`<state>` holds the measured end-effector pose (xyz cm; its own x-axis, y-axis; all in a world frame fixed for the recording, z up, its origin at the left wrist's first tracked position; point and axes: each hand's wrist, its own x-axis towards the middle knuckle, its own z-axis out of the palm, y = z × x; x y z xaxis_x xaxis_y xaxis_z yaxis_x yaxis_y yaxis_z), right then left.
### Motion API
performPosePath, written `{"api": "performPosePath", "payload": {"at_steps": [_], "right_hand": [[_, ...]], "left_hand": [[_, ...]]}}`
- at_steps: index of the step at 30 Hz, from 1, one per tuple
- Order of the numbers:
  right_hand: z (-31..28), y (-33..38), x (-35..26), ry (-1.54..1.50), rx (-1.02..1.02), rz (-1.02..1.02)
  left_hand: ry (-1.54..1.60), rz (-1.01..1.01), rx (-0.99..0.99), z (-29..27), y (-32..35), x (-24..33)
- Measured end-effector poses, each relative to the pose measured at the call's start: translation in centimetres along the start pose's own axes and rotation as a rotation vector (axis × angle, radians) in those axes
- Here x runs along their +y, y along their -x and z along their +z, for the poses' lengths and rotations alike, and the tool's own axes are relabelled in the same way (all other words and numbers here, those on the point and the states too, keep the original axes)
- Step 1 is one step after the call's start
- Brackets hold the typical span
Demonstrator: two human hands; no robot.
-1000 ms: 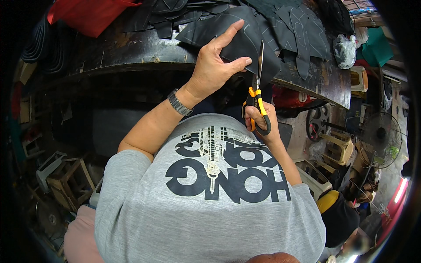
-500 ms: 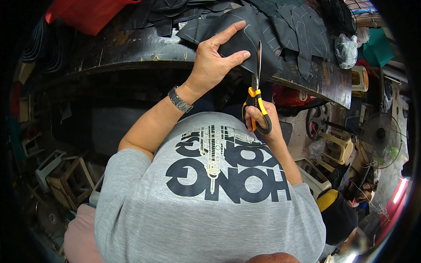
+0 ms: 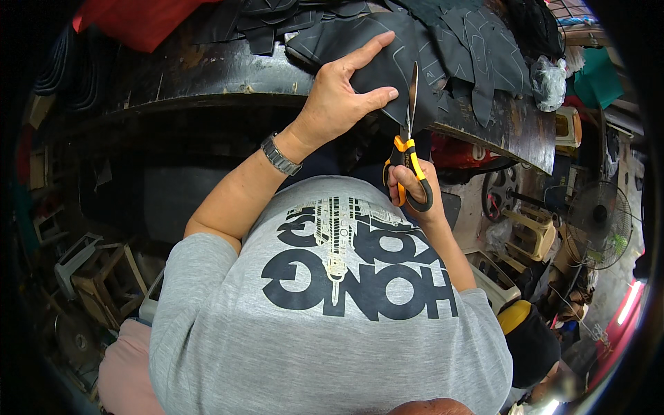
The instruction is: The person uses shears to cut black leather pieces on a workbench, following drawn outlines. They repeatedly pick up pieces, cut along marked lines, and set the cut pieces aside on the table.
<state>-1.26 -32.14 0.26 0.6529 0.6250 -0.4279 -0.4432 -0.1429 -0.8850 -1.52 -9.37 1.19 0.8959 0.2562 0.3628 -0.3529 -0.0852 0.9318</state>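
My left hand (image 3: 344, 99) presses and pinches a dark sheet of material (image 3: 387, 48) marked with pale outline shapes, at the near edge of a worn dark workbench (image 3: 207, 76). A metal wristwatch (image 3: 280, 155) sits on that wrist. My right hand (image 3: 413, 194) grips scissors (image 3: 409, 145) with orange-and-black handles. Their blades point away from me and cut into the sheet just right of my left thumb.
More dark marked pieces (image 3: 484, 48) lie piled on the bench's right and back. A red cloth (image 3: 138, 21) lies at the back left. A clear plastic bag (image 3: 550, 79) sits at the right end. Wooden stools (image 3: 104, 277), a floor fan (image 3: 598, 225) and clutter surround the bench.
The scissors have edged slightly forward into the sheet. My left hand stays on the material in nearly the same place.
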Motion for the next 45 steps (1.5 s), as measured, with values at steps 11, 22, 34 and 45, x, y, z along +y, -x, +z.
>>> {"api": "performPosePath", "payload": {"at_steps": [11,22,34,45], "right_hand": [[-0.3,0.5,0.0,0.025,-0.019,0.024],[-0.5,1.0,0.0,0.094,-0.029,0.080],[-0.8,0.7,0.3,-0.004,-0.012,0.051],[-0.9,0.6,0.6,-0.031,-0.066,0.036]], "left_hand": [[0.028,-0.036,-0.085,-0.6,-0.3,-0.2],[0.093,-0.110,-0.153,-0.9,-0.2,-0.3],[0.038,-0.071,-0.138,-0.3,0.6,0.0],[0.006,-0.030,-0.159,-0.6,0.5,-0.3]]}}
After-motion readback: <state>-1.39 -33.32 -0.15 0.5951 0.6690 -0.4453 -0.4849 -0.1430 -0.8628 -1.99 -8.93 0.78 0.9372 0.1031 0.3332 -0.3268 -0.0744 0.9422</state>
